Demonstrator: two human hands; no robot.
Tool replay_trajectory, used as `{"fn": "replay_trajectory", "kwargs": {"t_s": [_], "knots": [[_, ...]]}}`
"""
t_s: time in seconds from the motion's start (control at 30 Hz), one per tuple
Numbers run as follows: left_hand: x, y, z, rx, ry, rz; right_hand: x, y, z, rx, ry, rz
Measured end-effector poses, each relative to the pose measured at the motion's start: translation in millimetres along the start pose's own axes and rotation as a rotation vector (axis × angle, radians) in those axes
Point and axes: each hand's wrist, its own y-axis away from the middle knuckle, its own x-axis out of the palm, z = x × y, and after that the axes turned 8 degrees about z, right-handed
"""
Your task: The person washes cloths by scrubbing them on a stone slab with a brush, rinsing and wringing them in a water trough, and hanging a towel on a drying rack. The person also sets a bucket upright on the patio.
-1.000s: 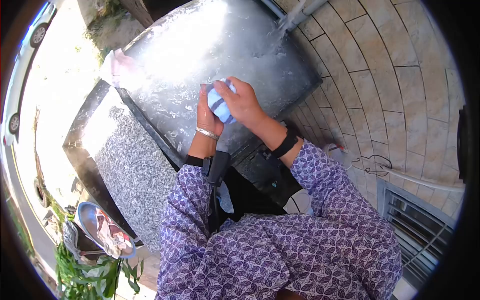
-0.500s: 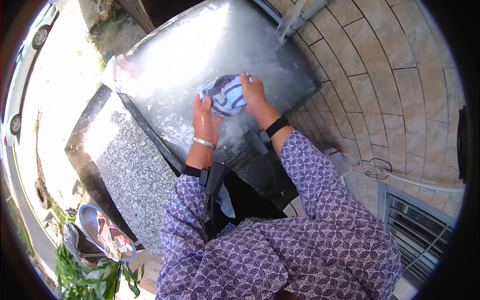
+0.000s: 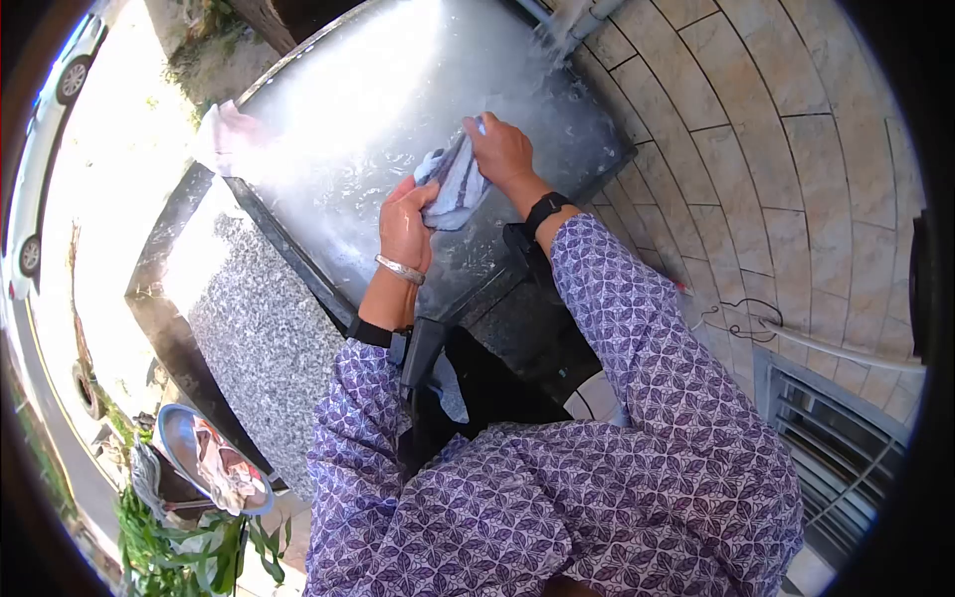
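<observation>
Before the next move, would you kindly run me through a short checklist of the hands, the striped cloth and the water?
1. Left hand gripping the striped cloth: ok.
2. Right hand gripping it too: ok.
3. Striped cloth spread flat: not ok, it is bunched.
4. Water running from the pipe: ok.
5. Striped cloth free of dirt: cannot tell.
6. Pale pink cloth secure at the tank's corner: cannot tell.

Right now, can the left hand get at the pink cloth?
Probably yes: nothing solid shows between the left hand and the pink cloth, though that hand grips the striped cloth.
</observation>
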Motion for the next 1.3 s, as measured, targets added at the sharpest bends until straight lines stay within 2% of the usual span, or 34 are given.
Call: {"fn": "replay_trajectory", "kwargs": {"t_s": [0.03,0.07,0.1,0.13,0.2,0.23,0.27,0.3,0.33,0.37,0.43,0.53,0.6,0.63,0.7,0.73,0.77,0.8,0.83,0.87,0.9,0.93,0.97,1.03,1.07,1.1,1.13,1.17,1.3], "knots": [[1.8,3.6,-6.4,-0.015,-0.092,-0.031,8.3,-5.0,-7.6,0.088,-0.080,-0.048],[-2.8,1.2,-3.4,0.002,-0.040,-0.023,19.6,-10.3,-11.6,0.126,-0.502,-0.089],[2.1,3.5,-7.5,0.001,-0.039,-0.021,19.4,-4.4,2.4,0.127,-0.501,-0.090],[5.9,5.6,-12.6,-0.082,0.003,-0.077,23.5,4.9,17.9,0.002,-0.571,-0.055],[15.2,9.8,-20.1,-0.098,0.137,-0.127,2.7,55.8,61.8,-0.225,-0.617,0.062],[-8.7,-5.2,-13.0,-0.100,0.138,-0.136,-10.7,85.3,81.6,-0.322,-0.595,0.132],[-50.6,-32.6,0.6,-0.102,0.272,0.155,-6.1,93.1,82.1,-0.320,-0.596,0.133],[-75.4,-49.3,11.8,-0.101,0.403,0.452,-0.9,97.4,80.1,-0.447,-0.463,0.052],[-72.4,-45.6,24.3,0.063,0.376,0.326,4.3,99.1,76.3,-0.571,-0.326,-0.029],[-50.7,-30.9,26.3,0.062,0.376,0.324,7.0,86.9,67.5,-0.570,-0.327,-0.027],[-1.8,-1.1,13.2,-0.034,-0.072,-0.195,9.3,39.1,45.2,-0.210,-0.078,-0.019],[1.4,4.3,6.4,-0.038,-0.025,-0.118,8.4,14.2,8.0,-0.147,0.070,-0.005],[-7.1,9.3,-3.1,-0.027,-0.093,-0.058,16.6,-1.3,-28.5,0.062,0.124,-0.123],[-16.7,9.6,-2.9,-0.024,-0.097,-0.062,23.8,-7.4,-38.7,0.059,0.119,-0.121],[-25.8,7.8,1.5,-0.023,-0.234,-0.288,25.6,-13.0,-48.2,0.183,-0.178,-0.333],[-28.3,6.2,6.9,-0.049,-0.266,-0.323,31.0,-13.1,-50.8,0.182,-0.175,-0.332],[-33.2,-0.7,14.8,-0.042,-0.261,-0.326,33.2,-9.0,-38.7,0.183,-0.677,-0.154],[-41.0,-11.0,25.2,-0.034,-0.077,-0.189,35.0,-2.7,-23.5,0.177,-1.173,0.047],[-44.3,-15.9,31.9,-0.028,0.105,-0.052,23.2,20.1,3.3,0.088,-1.205,0.113],[-17.4,-4.0,15.5,-0.092,0.029,-0.097,5.3,50.7,35.4,0.002,-1.233,0.182],[-30.2,-9.9,19.7,-0.095,0.032,-0.107,-2.5,75.9,56.5,-0.139,-1.061,0.150],[-51.1,-24.1,28.4,-0.060,0.241,0.134,-4.9,93.2,67.1,-0.271,-0.887,0.111],[-48.3,-29.0,25.7,-0.021,0.450,0.382,-2.7,98.5,67.9,-0.266,-0.886,0.105],[-32.9,-27.4,38.8,0.149,0.520,0.719,0.7,102.8,67.3,-0.664,-0.307,-0.123],[-12.1,-14.8,27.8,0.041,0.322,0.273,4.2,83.4,57.7,-0.519,-0.332,-0.080],[3.0,-2.4,18.5,-0.062,0.113,-0.171,8.2,62.4,43.5,-0.523,-0.340,-0.081],[9.5,8.7,16.6,0.034,-0.007,-0.115,11.1,42.2,24.5,-0.425,-0.188,-0.086],[13.7,11.2,10.2,0.031,-0.012,-0.116,13.1,28.8,6.9,-0.320,-0.034,-0.089],[10.6,14.9,-9.5,0.153,-0.193,-0.056,-2.1,7.6,-39.5,-0.260,-0.106,-0.262]]}}
